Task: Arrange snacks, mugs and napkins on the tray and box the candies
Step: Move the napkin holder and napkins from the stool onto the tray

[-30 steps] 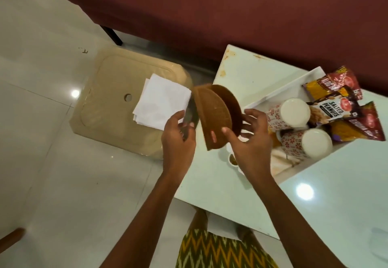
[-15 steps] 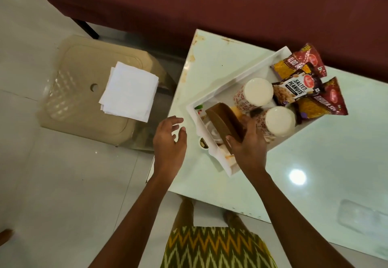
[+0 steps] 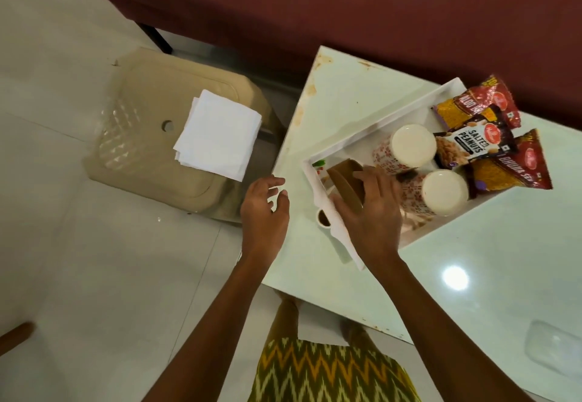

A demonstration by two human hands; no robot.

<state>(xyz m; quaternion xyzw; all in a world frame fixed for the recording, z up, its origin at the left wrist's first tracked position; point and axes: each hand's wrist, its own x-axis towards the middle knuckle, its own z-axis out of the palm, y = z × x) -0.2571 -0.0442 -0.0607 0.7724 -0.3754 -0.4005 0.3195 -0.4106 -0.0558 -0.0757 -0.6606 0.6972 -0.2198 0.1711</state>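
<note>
A white tray (image 3: 390, 119) lies on the glass table (image 3: 352, 93). In it stand two patterned mugs, one at the back (image 3: 406, 148) and one nearer (image 3: 441, 192), with several snack packets (image 3: 478, 146) at its far end. My right hand (image 3: 368, 212) rests over the tray's near corner, fingers closed on a brown round holder (image 3: 343, 174) standing on edge inside the tray. My left hand (image 3: 264, 209) hovers open at the table's left edge, holding nothing. A stack of white napkins (image 3: 217, 137) lies on a beige plastic stool (image 3: 141, 137) to the left.
A small cup with dark contents (image 3: 323, 219) sits on the table just outside the tray's near corner. A dark red sofa (image 3: 315, 8) runs along the back. A clear plastic lid or box (image 3: 554, 345) lies at the table's near right.
The brown holder went from both hands over the table edge down into the tray. My left hand let go of it and now hangs open; my right hand stays on it.
</note>
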